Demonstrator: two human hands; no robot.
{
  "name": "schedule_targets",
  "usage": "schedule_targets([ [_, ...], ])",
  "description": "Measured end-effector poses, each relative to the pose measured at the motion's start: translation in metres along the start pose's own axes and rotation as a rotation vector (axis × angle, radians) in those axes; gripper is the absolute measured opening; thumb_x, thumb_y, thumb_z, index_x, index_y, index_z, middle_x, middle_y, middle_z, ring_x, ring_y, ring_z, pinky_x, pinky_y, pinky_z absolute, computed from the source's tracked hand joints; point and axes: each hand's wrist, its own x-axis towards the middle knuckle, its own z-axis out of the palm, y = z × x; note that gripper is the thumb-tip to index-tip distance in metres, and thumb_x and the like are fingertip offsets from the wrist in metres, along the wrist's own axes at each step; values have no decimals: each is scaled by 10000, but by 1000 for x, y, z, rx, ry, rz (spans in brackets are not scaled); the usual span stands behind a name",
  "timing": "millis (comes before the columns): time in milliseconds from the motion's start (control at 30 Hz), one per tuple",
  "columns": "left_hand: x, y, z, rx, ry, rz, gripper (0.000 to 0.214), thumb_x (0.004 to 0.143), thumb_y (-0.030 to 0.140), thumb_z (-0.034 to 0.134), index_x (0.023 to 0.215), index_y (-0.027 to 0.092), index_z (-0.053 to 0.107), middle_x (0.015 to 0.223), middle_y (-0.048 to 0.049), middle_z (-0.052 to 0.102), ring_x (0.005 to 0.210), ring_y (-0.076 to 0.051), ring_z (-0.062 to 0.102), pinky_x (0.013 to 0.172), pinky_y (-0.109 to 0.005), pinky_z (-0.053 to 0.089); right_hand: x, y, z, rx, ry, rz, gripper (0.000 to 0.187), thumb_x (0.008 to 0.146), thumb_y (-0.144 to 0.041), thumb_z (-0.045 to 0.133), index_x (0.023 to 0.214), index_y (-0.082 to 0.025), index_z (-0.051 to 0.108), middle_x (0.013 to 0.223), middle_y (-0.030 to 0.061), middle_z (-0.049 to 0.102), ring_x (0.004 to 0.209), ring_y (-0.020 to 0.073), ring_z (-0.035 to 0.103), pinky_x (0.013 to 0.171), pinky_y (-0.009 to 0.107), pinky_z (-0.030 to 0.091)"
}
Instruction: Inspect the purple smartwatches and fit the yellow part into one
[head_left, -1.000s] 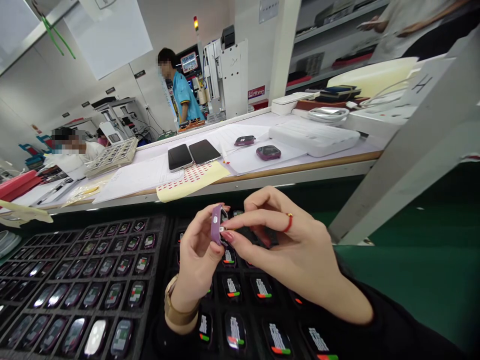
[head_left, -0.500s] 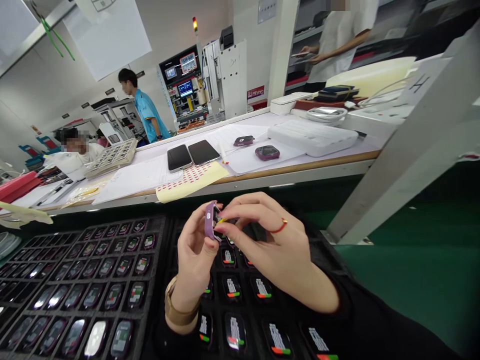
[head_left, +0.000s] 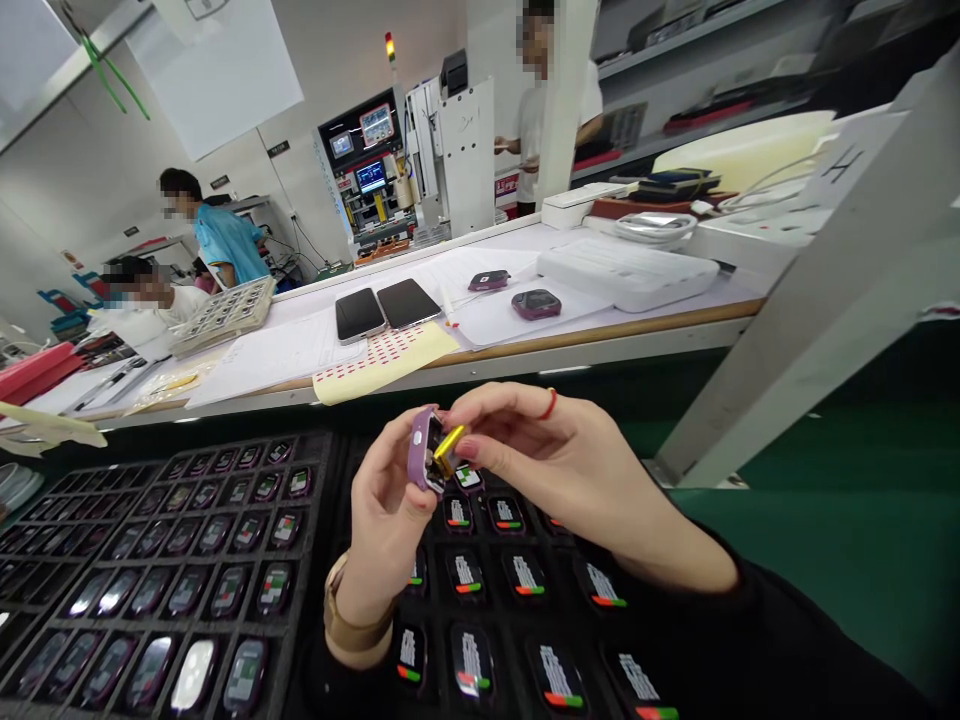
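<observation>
— Purple watch body sits on edge in the left hand, pinched between thumb and fingers above the black tray of lit units. What's the right hand doing?

— Its fingertips are closed on a yellow tab that sticks out from the body's face toward two o'clock. Both hands are gripping, neither is slack.

— So where's the risk?

— I'd say the tab. A pull at an angle could tear it, or jerk the body out of that light pinch. It would then fall onto the screens directly below, at six o'clock.

— And to the left?

— A second tray at nine o'clock, also full, so a dropped piece could scratch a unit there too.

— Farther out?

— At twelve o'clock the white bench carries two phones, a yellow sticker sheet and two more purple watches. Other people stand well beyond, clear of these hands.
</observation>
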Motion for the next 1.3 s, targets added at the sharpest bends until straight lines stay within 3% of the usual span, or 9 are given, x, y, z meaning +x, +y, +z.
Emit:
schedule_targets([
  [167, 1, 3, 2, -3, -64, 0, 496, 886, 517, 679, 1329, 297, 649, 1321, -93, 665, 1214, -259, 637, 1026, -322, 544, 0, -6, -4, 52, -48, 43, 51, 895, -251, 796, 881, -204, 782, 889, 30, 749, 824, 167, 727, 778, 226, 620],
  [400, 1, 11, -1, -56, -128, -40, 482, 868, 498, 706, 1319, 339, 652, 1306, -47, 668, 1235, -232, 623, 1060, -281, 511, -3, -3, 9, 45, 148, -13, 171, 782, -311, 907, 814, -211, 772, 801, 27, 747, 688, 180, 724, 662, 257, 642],
  [667, 6, 13, -5, -17, -201, -75, 443, 901, 486, 672, 1318, 339, 656, 1296, -41, 660, 1223, -201, 615, 1058, -237, 489, 0, 7, 7, -332, 266, -168, 253, 742, -349, 914, 795, -226, 699, 793, 3, 638, 703, 166, 585, 643, 289, 497],
  [767, 6, 17, -4, -9, -248, -124, 522, 842, 554, 715, 1290, 289, 675, 1263, -71, 650, 1167, -218, 629, 1016, -250, 522, 5, 11, -5, -440, 206, -166, 428, 630, -393, 957, 935, -235, 701, 947, 16, 621, 852, 202, 575, 703, 307, 461],
  [900, 3, 27, -1, -18, -287, -189, 505, 816, 522, 773, 1246, 269, 697, 1221, -79, 621, 1076, -220, 665, 963, -273, 563, 8, 13, -14, -358, 28, -44, 593, 589, -382, 938, 1083, -230, 647, 1109, 30, 634, 1045, 246, 583, 815, 322, 473],
  [1000, 2, 31, 4, -29, -243, -189, 469, 825, 452, 791, 1252, 284, 692, 1164, -62, 608, 900, -160, 700, 852, -249, 601, 10, 16, -11, -348, 3, 17, 490, 632, -362, 895, 1032, -220, 650, 1023, 16, 657, 945, 222, 606, 810, 311, 481],
  [1100, 4, 29, 5, -8, -94, -168, 445, 809, 351, 828, 1233, 329, 697, 1172, -41, 597, 838, -115, 694, 761, -206, 606, 13, 22, -5, -326, -38, 93, 324, 805, -489, 772, 899, -195, 673, 814, 16, 657, 761, 201, 611, 723, 304, 490],
  [1233, 7, 24, 0, 253, 87, -38, 505, 719, 210, 893, 1177, 337, 721, 1236, -26, 585, 969, -128, 677, 813, -181, 589, 14, 25, -3, -220, -160, 177, 699, 964, -783, 415, 733, -173, 670, 730, 65, 659, 732, 217, 633, 705, 317, 511],
  [1300, 7, 25, -4, 408, 119, 12, 499, 729, 181, 876, 1176, 335, 717, 1267, -24, 586, 1006, -134, 669, 810, -176, 584, 14, 23, -5, -154, -201, 219, 743, 965, -810, 379, 763, -167, 691, 741, 72, 667, 743, 214, 638, 710, 309, 521],
])
